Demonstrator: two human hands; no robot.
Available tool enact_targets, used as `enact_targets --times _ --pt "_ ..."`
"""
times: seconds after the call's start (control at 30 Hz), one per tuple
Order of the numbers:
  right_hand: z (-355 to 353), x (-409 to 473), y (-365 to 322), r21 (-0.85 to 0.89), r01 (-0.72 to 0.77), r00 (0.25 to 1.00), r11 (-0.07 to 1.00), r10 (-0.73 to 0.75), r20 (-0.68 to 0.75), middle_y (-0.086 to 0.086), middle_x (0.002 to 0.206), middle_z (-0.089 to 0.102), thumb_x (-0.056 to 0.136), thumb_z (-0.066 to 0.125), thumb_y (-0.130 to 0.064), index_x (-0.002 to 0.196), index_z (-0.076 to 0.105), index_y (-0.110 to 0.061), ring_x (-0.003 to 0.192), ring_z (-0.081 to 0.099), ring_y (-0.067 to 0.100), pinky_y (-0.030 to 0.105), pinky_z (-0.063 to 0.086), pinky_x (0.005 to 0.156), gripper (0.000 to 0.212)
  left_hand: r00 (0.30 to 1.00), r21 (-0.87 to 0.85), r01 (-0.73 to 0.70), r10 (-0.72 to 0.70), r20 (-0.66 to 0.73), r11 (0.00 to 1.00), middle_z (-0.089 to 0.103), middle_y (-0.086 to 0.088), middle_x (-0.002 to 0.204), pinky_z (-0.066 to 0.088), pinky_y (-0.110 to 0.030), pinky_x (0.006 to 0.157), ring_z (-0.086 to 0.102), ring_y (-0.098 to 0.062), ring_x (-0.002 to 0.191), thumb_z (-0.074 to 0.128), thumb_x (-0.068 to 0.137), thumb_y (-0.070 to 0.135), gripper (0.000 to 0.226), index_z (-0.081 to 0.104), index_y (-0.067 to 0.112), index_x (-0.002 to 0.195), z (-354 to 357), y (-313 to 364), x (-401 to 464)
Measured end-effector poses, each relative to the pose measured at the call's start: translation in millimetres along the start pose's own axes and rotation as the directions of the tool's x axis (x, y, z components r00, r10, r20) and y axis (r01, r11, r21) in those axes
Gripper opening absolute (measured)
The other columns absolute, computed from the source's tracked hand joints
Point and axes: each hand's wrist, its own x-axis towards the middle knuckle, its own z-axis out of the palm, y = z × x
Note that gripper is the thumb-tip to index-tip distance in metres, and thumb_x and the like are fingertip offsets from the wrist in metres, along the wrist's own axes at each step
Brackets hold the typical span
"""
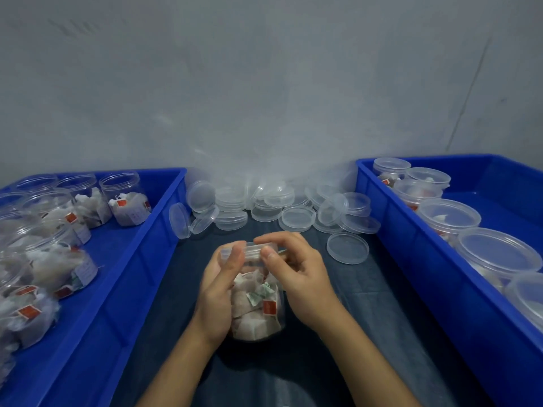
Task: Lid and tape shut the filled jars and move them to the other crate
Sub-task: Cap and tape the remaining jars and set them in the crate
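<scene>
Centrally, jar between hands: left hand grips body, right hand pinches lid on top.

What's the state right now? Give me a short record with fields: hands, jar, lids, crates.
left hand: holds the side of the jar
right hand: grip on the lid at the jar's mouth
jar: upright between the crates, filled with tea bags
tape: none visible
spare lids: loose pile by the wall
left crate: filled jars, no lids
right crate: lidded jars
</scene>
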Motion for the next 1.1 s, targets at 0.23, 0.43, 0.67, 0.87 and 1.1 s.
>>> enact_targets --times 0.23,0.43,0.67,0.87,1.1 --pt "-3.5 0.2 4.5 0.008 -0.047 0.999 0.999 0.047 -0.002 0.000 0.115 0.063 0.101 0.063 -0.031 0.110 0.077 -0.031 0.088 0.068 0.001 0.016 0.053 0.076 0.016 0.997 0.018 0.069 -0.069 -0.034 0.997 0.074 -0.030 0.117 0.056 -0.062 0.099 0.071 -0.049 0.112 0.029 0.099 0.062 0.082 0.060 -0.004 0.136 -2.8 -12.5 5.4" --pt "-4.6 18.6 -2.3 -0.283 -0.099 0.990 0.954 0.123 0.068 -0.011 0.111 0.063 0.096 0.046 -0.064 0.111 0.070 -0.037 0.105 0.061 0.004 0.030 0.051 0.096 0.039 0.991 -0.049 0.129 -0.130 -0.012 0.990 0.074 -0.028 0.118 0.062 -0.056 0.092 0.074 -0.042 0.108 0.023 0.098 0.076 0.092 0.079 0.005 0.114 -9.4 -19.1 14.0" --pt "-14.5 41.9 -45.7 -0.560 -0.110 0.924 0.821 0.292 0.246 -0.021 0.110 0.064 0.069 0.073 -0.077 0.114 0.065 -0.043 0.100 0.065 0.010 0.032 0.057 0.079 0.057 1.000 0.003 0.011 -0.011 -0.017 1.000 0.079 -0.013 0.112 0.067 -0.038 0.072 0.079 -0.021 0.098 0.034 0.107 0.058 0.056 0.083 0.031 0.113 -1.8 -9.8 8.8" --pt "-48.0 65.2 -98.4 -0.659 0.027 0.980 0.751 0.110 0.165 -0.018 0.103 0.062 0.070 0.084 -0.067 0.117 0.067 -0.038 0.095 0.065 0.010 0.035 0.057 0.083 0.058 0.967 0.146 -0.254 0.248 0.059 0.956 0.071 0.002 0.134 0.060 -0.021 0.086 0.069 -0.004 0.114 0.039 0.109 0.041 0.037 0.068 0.028 0.128 29.5 10.7 17.2" --pt "-123.3 116.2 -170.0 -0.691 -0.040 0.999 0.722 0.025 -0.032 -0.014 0.095 0.062 0.074 0.084 -0.051 0.119 0.068 -0.032 0.067 0.069 0.008 0.031 0.061 0.074 0.052 0.922 0.333 -0.386 0.348 0.168 0.861 0.065 0.010 0.122 0.054 -0.013 0.079 0.066 0.006 0.103 0.077 0.077 0.066 0.077 0.055 0.024 0.138 137.3 40.9 56.1"
